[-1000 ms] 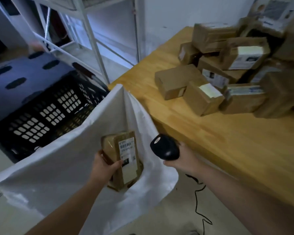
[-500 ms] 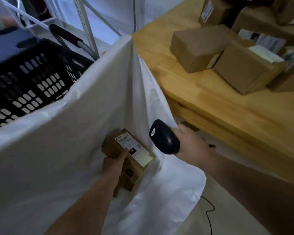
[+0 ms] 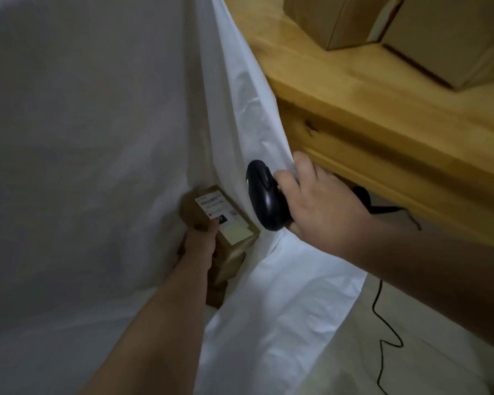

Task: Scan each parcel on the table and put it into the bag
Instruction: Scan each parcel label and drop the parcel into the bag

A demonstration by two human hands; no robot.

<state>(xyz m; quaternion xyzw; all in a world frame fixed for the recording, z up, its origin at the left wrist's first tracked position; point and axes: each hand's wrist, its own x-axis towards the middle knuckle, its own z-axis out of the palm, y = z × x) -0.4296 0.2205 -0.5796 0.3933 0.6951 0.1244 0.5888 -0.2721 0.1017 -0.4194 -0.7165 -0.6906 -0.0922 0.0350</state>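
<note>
Deeper into the white bag [image 3: 97, 138] now, the parcel [image 3: 226, 220] sinks with the left grip [image 3: 198, 240] curled around it, thumb on its label; the right grip [image 3: 322, 206] clutches the scanner [image 3: 264, 195] beside the surface [image 3: 382, 109]. Release looks next.

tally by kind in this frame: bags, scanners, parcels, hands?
Bag: 1
Scanner: 1
Parcels: 3 (held parcel, box nearer the bag, box farther off)
Hands: 2 (left hand, right hand)
Total: 7
</note>
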